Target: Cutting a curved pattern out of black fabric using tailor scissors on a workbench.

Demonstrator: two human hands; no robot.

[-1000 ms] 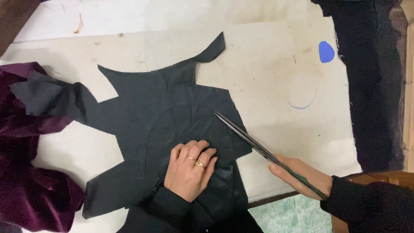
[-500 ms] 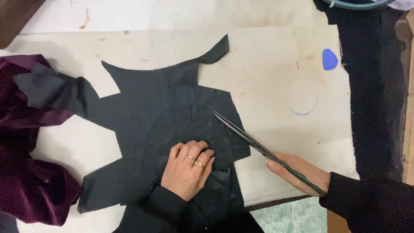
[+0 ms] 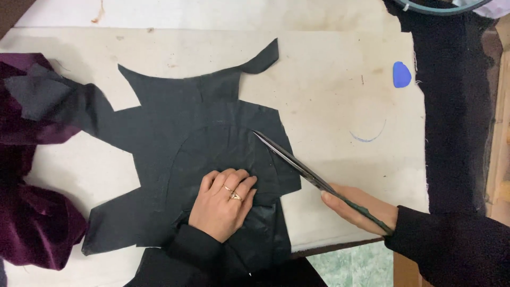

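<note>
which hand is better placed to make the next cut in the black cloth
Likely the right hand: it already grips the long metal scissors, blades lying on the black cut fabric piece. The left hand lies flat, pinning it.

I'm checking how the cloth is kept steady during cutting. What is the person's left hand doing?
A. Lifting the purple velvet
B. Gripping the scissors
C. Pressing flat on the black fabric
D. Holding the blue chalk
C: the left hand lies palm-down with fingers spread on the black fabric, while the right hand holds the scissors, whose blades lie over the cloth.
</note>
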